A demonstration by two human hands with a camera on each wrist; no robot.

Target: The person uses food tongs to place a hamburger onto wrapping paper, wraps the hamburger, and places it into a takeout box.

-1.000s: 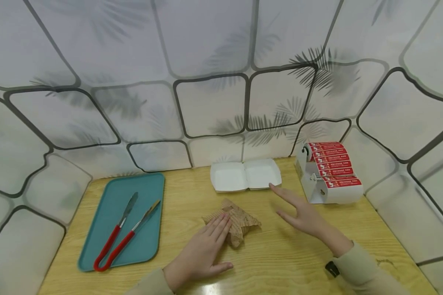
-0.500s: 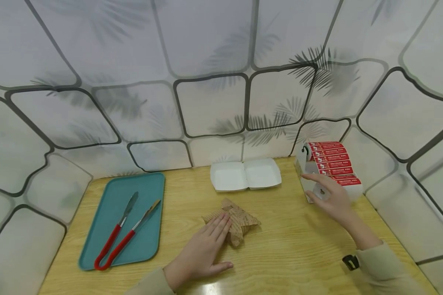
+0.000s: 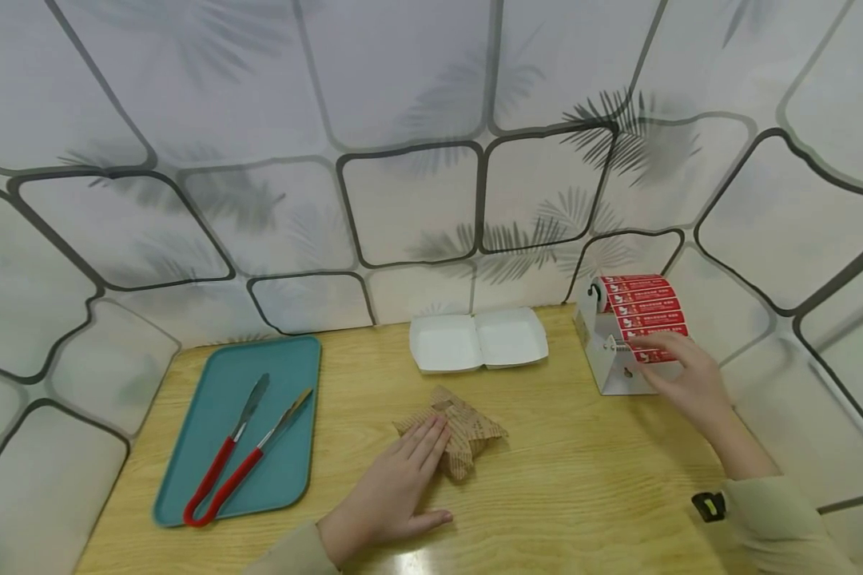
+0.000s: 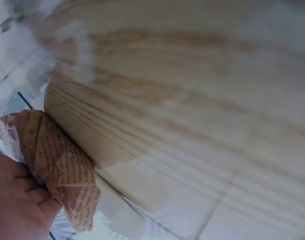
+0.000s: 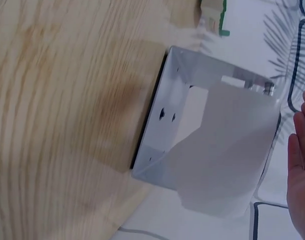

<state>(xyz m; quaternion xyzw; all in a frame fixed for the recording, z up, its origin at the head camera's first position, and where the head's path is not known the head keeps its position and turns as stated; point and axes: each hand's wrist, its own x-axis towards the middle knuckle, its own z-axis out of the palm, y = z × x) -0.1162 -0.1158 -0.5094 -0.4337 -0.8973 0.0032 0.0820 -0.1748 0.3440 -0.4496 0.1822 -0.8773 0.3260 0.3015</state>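
A crumpled parcel in brown newsprint-patterned paper (image 3: 471, 435) lies on the table. My left hand (image 3: 395, 483) rests on its left side with straight fingers, thumb held apart. In the left wrist view those fingers lie against the printed paper (image 4: 67, 175); what the wrapping covers is hidden. My right hand (image 3: 697, 387) is at the front of a label dispenser (image 3: 614, 371), its fingers over the lower end of the red label strip (image 3: 647, 307). The right wrist view shows its fingers (image 5: 302, 145) fairly straight beside the pale hanging strip (image 5: 227, 145).
An open white takeaway box (image 3: 446, 343) stands behind the parcel, near the patterned wall (image 3: 410, 208). On the left, a teal tray (image 3: 187, 447) bears red-handled tongs (image 3: 219, 471). The dispenser stands by the wall at the back right of the wooden table (image 3: 546, 511).
My right hand has moved right, from near the white box to the label strip on the dispenser. My left hand and the parcel have stayed in place.
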